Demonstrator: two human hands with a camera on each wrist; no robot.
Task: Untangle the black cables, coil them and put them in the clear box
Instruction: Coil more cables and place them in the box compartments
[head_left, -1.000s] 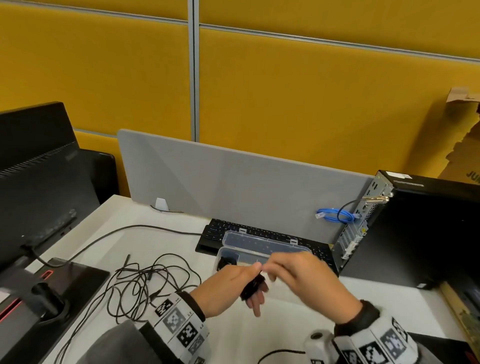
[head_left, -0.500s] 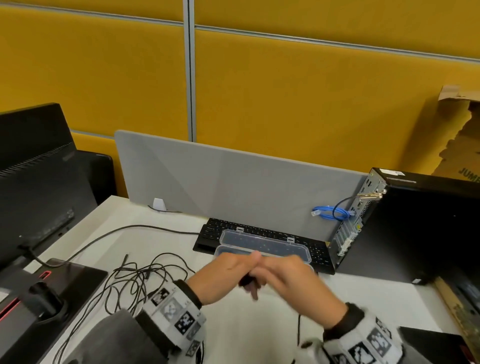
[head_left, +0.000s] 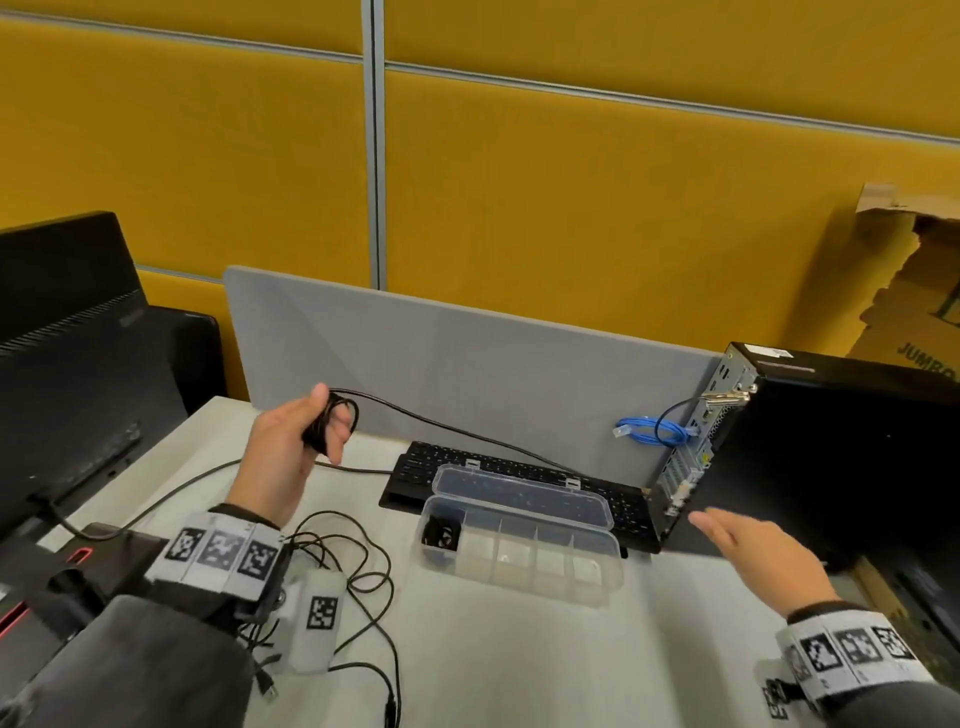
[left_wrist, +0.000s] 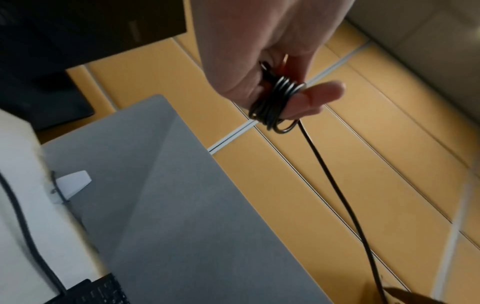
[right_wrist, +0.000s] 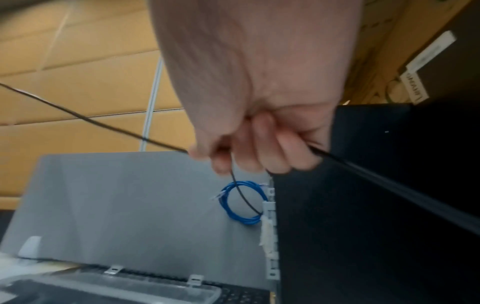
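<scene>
Left hand (head_left: 283, 457) gripping a coil (left_wrist: 276, 102) wound round its fingers, right hand (right_wrist: 254, 131) pinching the same cable (head_left: 467, 434), hands wide apart, clear box (head_left: 519, 545) lying open between them

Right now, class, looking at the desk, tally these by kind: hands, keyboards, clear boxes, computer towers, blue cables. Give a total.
Hands: 2, the left hand and the right hand, both holding the black cable
Keyboard: 1
Clear box: 1
Computer tower: 1
Blue cable: 1
Total: 6
</scene>
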